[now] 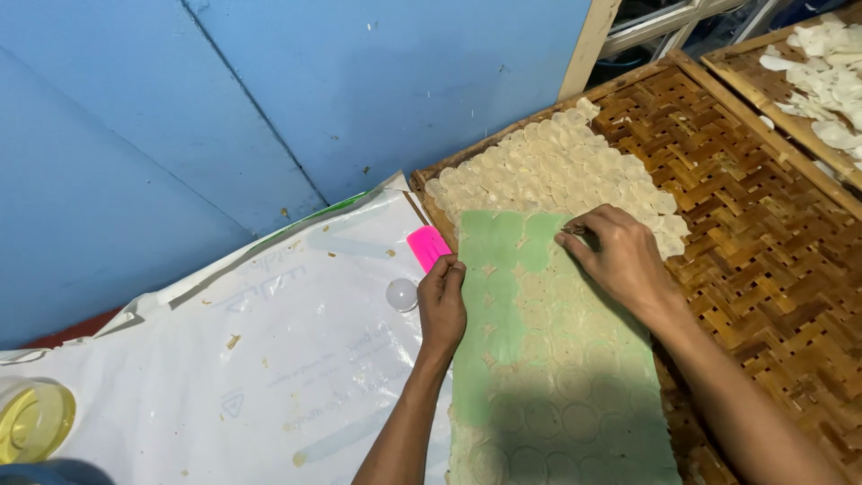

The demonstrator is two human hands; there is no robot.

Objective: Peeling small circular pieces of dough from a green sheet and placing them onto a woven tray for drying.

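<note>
The right hand [620, 260] pinches something small and thin at the top edge of the green sheet [557, 359]; the grip is closed on it, but what the fingertips [566, 239] hold is too small to make out. The left hand [443, 301] rests on the left edge of the same sheet, fingers curled and pressing down, gripping nothing that can be seen. Its fingertips lie just beside a pink plastic scraper [427, 246], which sits at the near left corner of the woven bamboo tray [763, 233].

The green sheet lies lengthwise over the near end of the tray, and round pale dough discs [566, 382] cover it in rows, some parts showing bare green. Past the sheet's top edge, more pale round discs [548, 166] lie packed together directly on the bamboo weave, touching one another. The right half of the tray is bare weave.

Left of the tray, a white plastic sheet [269, 359] covers the table, speckled with crumbs. A small clear round lid [401, 294] sits on it near the left hand. At the far left corner, a clear container of yellow liquid [34, 419] stands. A second bamboo tray [808, 81] with white pieces lies at the upper right, against a blue wall [180, 108].
</note>
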